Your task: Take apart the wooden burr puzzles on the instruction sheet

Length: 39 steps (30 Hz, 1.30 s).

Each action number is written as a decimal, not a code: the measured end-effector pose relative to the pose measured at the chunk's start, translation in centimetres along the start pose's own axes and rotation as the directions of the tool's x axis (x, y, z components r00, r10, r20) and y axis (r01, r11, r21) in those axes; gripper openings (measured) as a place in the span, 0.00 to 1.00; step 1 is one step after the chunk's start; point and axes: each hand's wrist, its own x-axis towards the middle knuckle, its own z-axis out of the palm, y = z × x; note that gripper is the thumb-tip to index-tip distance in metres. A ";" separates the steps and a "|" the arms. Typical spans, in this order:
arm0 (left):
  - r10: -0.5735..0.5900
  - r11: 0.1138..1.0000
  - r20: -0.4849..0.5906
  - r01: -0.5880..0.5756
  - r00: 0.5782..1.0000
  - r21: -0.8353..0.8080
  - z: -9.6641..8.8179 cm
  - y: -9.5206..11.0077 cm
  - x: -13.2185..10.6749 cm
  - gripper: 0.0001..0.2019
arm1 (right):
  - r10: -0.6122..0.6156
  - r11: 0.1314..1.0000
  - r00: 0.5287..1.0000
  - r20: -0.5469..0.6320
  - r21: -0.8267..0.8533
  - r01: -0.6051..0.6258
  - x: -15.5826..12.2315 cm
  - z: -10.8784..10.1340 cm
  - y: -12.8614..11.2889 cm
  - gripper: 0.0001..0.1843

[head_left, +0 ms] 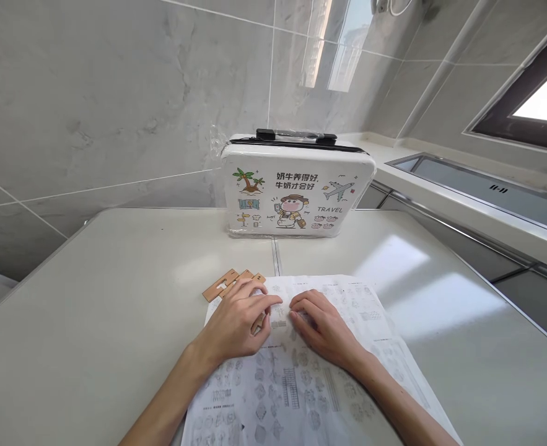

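Observation:
My left hand [245,319] rests over the left upper part of a printed instruction sheet [301,384]. Its index finger points right, apart from the thumb, and the other fingers curl over wooden pieces. These flat wooden pieces [220,286] have cut-outs and numbers and overlap at the sheet's upper left corner. Wood also shows in the gap between thumb and index finger; whether it is gripped is hidden. My right hand [322,325] lies on the sheet, fingers loosely bent, thumb a little apart, with nothing seen in it. A small gap separates the fingertips of both hands.
Behind the sheet a white hard case [301,192] with cartoon prints and a black handle stands upright, wrapped in clear plastic. The light folding table [91,322] has a seam down its middle. A counter [440,179] with a dark glass hob runs along the right; a tiled wall rises behind.

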 end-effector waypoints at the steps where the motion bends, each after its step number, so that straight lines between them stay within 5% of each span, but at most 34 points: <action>1: -0.001 1.000 -0.040 0.001 0.999 0.005 -0.1 -0.1 0.1 0.17 | 0.001 1.000 1.000 -0.001 -0.001 -0.001 0.0 0.0 0.0 0.06; 4: -0.042 0.998 -0.210 0.051 0.977 0.034 -0.3 -0.7 0.2 0.12 | 0.001 1.000 1.000 -0.007 -0.010 -0.001 0.0 0.0 0.1 0.07; 7: -0.206 0.971 -0.381 0.237 0.901 0.035 -0.4 -2.5 0.0 0.08 | -0.004 1.000 1.000 -0.014 -0.016 0.004 -0.1 0.1 0.2 0.08; 10: -0.446 0.881 -0.483 0.465 0.753 -0.087 -0.6 -5.1 -0.7 0.07 | 0.009 1.000 1.000 -0.015 -0.004 -0.009 -0.1 0.2 0.4 0.08; 13: -0.725 0.686 -0.457 0.608 0.516 -0.401 -1.1 -7.6 -1.4 0.09 | 0.037 0.999 0.999 -0.013 0.010 -0.037 -0.1 0.2 0.4 0.08; 15: -0.771 0.634 -0.437 0.617 0.462 -0.466 -1.3 -8.5 -1.6 0.13 | 0.067 0.998 0.998 -0.008 0.007 -0.067 0.0 0.2 0.3 0.09; 25: -0.821 0.554 -0.223 0.644 0.525 -0.527 -1.1 -6.7 -1.5 0.17 | 0.137 0.990 0.991 0.009 -0.016 -0.137 0.4 0.2 0.0 0.13; 39: -0.784 0.614 -0.209 0.682 0.585 -0.397 -1.4 -7.4 -1.6 0.18 | 0.206 0.978 0.977 0.056 -0.059 -0.202 0.3 1.0 0.6 0.13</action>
